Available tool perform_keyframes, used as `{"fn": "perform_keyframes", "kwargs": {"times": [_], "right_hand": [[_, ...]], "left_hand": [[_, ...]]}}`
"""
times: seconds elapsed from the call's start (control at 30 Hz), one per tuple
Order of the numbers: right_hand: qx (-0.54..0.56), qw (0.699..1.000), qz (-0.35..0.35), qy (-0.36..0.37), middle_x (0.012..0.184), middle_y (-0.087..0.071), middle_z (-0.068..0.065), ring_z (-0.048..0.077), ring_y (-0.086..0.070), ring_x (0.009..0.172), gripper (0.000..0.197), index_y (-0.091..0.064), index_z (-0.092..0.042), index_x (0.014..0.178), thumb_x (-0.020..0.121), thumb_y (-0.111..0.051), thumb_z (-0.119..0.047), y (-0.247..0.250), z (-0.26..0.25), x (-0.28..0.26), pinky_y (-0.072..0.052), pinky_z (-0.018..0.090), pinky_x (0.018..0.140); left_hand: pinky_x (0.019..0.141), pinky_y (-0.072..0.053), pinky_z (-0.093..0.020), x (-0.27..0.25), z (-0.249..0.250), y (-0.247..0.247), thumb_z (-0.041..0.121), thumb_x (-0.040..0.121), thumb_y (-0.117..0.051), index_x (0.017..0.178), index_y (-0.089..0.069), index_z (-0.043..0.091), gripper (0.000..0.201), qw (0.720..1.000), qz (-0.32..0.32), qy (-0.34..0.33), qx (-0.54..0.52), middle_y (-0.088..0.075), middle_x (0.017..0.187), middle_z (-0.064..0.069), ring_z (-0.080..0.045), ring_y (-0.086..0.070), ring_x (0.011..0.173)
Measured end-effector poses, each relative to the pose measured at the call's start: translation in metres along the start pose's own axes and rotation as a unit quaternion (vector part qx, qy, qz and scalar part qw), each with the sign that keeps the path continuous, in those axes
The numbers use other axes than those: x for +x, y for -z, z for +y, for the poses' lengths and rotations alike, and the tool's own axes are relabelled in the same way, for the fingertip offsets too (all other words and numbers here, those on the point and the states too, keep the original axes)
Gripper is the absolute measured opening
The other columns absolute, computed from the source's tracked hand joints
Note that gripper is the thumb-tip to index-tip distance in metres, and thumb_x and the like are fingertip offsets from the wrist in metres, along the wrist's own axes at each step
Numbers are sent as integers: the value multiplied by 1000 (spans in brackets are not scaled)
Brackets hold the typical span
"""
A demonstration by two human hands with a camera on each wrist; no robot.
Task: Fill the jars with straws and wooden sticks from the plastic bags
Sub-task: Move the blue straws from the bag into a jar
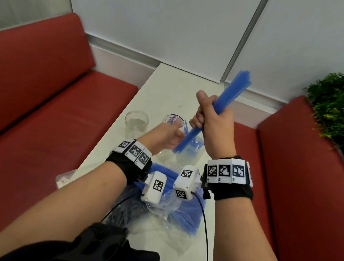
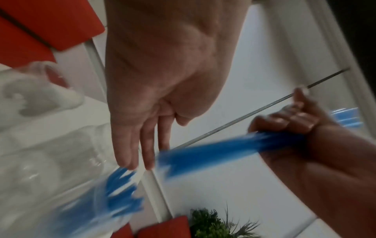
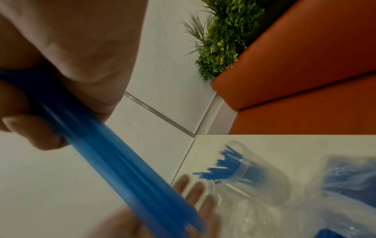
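My right hand grips a bundle of blue straws in a fist above the white table, the bundle slanting up to the right. My left hand is open with straight fingers, and its fingertips are at the bundle's lower ends. Just behind the hands a clear jar holds several blue straws. An empty glass jar stands to the left, and another clear jar is partly hidden by my left hand.
A clear plastic bag with many blue straws lies on the table under my wrists, with crumpled plastic beside it. Red benches flank the narrow table. A green plant stands at the right and a white wall closes the far end.
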State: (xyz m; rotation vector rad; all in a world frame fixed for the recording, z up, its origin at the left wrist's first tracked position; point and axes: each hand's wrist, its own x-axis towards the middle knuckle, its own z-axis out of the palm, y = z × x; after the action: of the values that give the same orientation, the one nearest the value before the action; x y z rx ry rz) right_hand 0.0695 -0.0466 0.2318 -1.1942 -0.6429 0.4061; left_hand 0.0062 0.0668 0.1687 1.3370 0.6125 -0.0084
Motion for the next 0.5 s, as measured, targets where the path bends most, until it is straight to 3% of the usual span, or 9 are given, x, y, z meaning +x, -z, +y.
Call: {"fn": "perform_keyframes", "kwargs": {"times": [0.07, 0.13, 0.2, 0.3, 0.4, 0.5], "right_hand": [[14, 1000, -12, 11, 52, -39, -3, 16, -36, 44, 41, -48, -27, 60, 92, -74, -30, -5, -8, 0, -41, 30, 49], [4, 1000, -21, 19, 54, -44, -1, 18, -42, 47, 36, -51, -24, 64, 91, -75, -27, -8, -11, -3, -45, 30, 52], [-12, 999, -22, 29, 57, -49, 1, 19, -49, 52, 27, -57, -20, 71, 91, -75, -22, -10, -11, -6, -49, 30, 56], [-17, 999, -22, 32, 59, -51, 1, 20, -52, 54, 23, -58, -19, 75, 90, -76, -20, -11, -11, -9, -51, 30, 59], [-34, 999, -34, 11, 57, -48, 2, 22, -50, 54, 31, -54, -18, 69, 91, -74, -26, -11, -10, -11, -49, 31, 60], [-49, 998, -33, -5, 55, -42, 4, 22, -46, 52, 41, -47, -18, 62, 92, -74, -30, -11, -8, -15, -48, 32, 60]], "left_hand": [[94, -52, -44, -2, -12, -4, 51, 104, -32, 105, -65, -7, 66, 987, -95, 79, -107, -69, 103, -24, -35, -66, 99], [87, -57, -44, -5, -19, -6, 37, 104, -39, 98, -69, -13, 58, 956, -148, 128, -219, -69, 100, -28, -38, -69, 94], [76, -61, -40, -5, -22, -6, 23, 102, -42, 88, -72, -13, 49, 933, -163, 146, -286, -69, 91, -26, -35, -72, 83], [56, -60, -30, -6, -23, -5, 21, 101, -47, 84, -63, -5, 35, 919, -151, 163, -325, -64, 78, -16, -24, -68, 63], [36, -46, -16, -9, -22, -3, 23, 101, -49, 77, -55, 5, 31, 924, -145, 173, -308, -53, 71, -7, -11, -53, 47], [26, -25, -13, -10, -21, -2, 25, 98, -51, 73, -51, 9, 30, 928, -144, 158, -305, -50, 67, -4, -6, -37, 41]]}}
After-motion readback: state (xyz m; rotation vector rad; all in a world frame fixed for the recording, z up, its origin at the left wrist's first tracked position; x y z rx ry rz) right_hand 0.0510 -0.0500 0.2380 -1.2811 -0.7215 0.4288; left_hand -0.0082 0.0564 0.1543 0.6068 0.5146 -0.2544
